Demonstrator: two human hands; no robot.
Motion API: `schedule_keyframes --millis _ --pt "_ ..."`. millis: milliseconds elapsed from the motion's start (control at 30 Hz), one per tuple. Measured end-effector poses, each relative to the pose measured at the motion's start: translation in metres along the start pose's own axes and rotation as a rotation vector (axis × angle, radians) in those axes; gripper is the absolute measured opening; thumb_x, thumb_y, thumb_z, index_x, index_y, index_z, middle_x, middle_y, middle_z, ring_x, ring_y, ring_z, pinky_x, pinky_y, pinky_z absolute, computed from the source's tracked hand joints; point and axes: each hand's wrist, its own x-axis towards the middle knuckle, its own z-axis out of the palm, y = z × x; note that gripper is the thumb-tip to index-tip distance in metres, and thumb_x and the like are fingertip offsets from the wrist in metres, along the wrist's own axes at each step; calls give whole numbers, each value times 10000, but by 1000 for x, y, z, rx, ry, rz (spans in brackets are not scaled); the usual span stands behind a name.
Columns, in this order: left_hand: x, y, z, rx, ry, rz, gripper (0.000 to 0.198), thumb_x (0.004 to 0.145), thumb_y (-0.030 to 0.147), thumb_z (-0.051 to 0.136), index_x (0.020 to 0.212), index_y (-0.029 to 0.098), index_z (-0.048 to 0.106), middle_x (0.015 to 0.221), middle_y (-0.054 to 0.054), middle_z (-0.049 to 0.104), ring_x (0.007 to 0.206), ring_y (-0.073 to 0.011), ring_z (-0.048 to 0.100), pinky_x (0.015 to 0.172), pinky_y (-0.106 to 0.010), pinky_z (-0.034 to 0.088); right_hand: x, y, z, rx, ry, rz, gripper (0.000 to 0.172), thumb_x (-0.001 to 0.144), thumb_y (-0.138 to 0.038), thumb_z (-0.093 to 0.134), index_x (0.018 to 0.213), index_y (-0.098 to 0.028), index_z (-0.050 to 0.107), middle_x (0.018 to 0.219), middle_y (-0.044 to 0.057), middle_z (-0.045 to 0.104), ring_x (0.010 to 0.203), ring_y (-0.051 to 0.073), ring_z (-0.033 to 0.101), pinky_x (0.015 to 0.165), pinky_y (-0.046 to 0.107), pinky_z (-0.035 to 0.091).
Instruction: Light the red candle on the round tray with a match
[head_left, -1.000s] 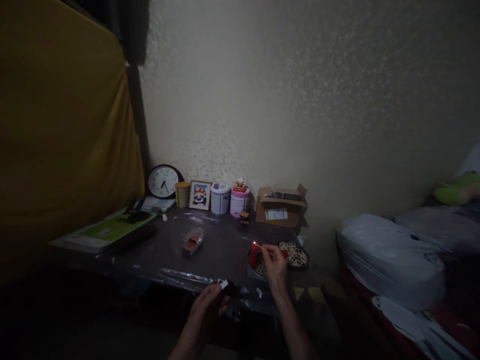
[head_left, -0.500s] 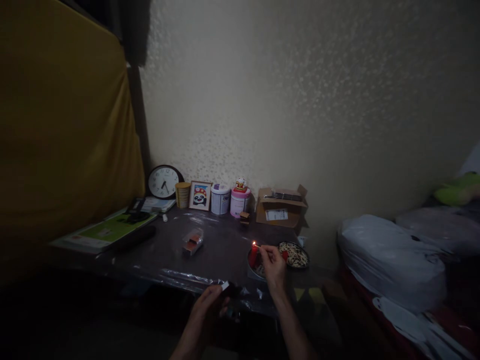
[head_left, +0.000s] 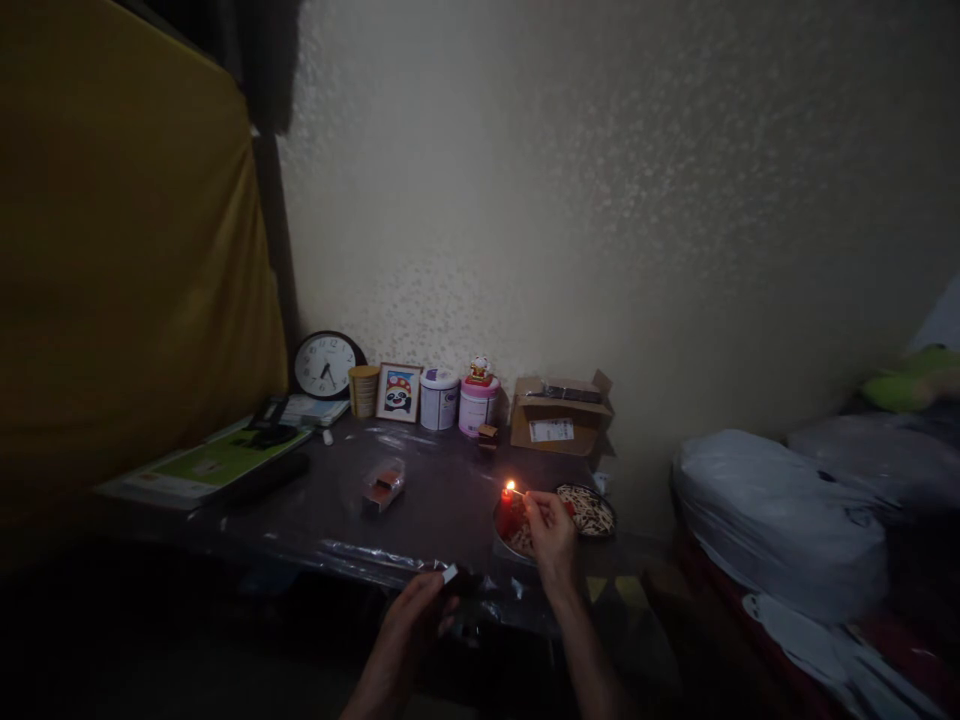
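Note:
My right hand (head_left: 551, 535) pinches a thin match (head_left: 519, 493), whose tip meets the flame (head_left: 511, 486) at the top of a red candle (head_left: 507, 515). The candle stands upright on a round dish (head_left: 521, 545) at the table's right side. Low in the middle, my left hand (head_left: 412, 615) is closed around a small matchbox (head_left: 450, 574); only its pale end shows clearly. Behind my right hand lies a second round dish (head_left: 589, 512) covered with many matchsticks.
An open pack (head_left: 384, 487) lies on the dark table (head_left: 442, 500). Along the wall stand a clock (head_left: 327, 365), a yellow cup (head_left: 364, 391), a panda picture (head_left: 398, 391), two tins (head_left: 439, 399) and a cardboard box (head_left: 562, 420). White bags (head_left: 780, 520) are at right.
The flame at the candle top looks larger and brighter. My right hand has shifted very slightly to the right, with the match still pinched. My left hand looks the same.

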Motion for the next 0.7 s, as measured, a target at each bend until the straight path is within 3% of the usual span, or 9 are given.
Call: schedule_keyframes --millis 300,433,567,700 --pt "4 -3 -4 -18 -76 -19 322 540 414 777 759 208 660 778 -7 699 768 -196 630 699 -290 454 1 -6 -2 53 3 43 236 685 -426 604 706 -192 620 638 19 656 608 169 615 578 284 501" --pt "2 -2 -3 0 -70 -21 333 539 430 778 766 209 677 807 -19 704 762 -184 628 679 -273 459 0 -21 -9 103 -10 61 228 665 -404 632 712 -181 623 647 14 651 619 167 611 583 281 498" --pt "0 0 -2 3 -115 -4 334 563 403 774 809 193 688 864 -42 705 775 -187 633 697 -285 465 8 -56 -34 240 1 153 234 628 -372 710 720 -169 638 623 -7 618 568 130 554 527 239 451" --pt "0 -1 -6 20 -177 21 285 649 401 719 851 202 684 891 -40 697 811 -185 633 740 -292 466 23 -87 -78 510 22 172 266 605 -380 751 723 -181 620 615 -30 562 506 77 481 472 196 392"
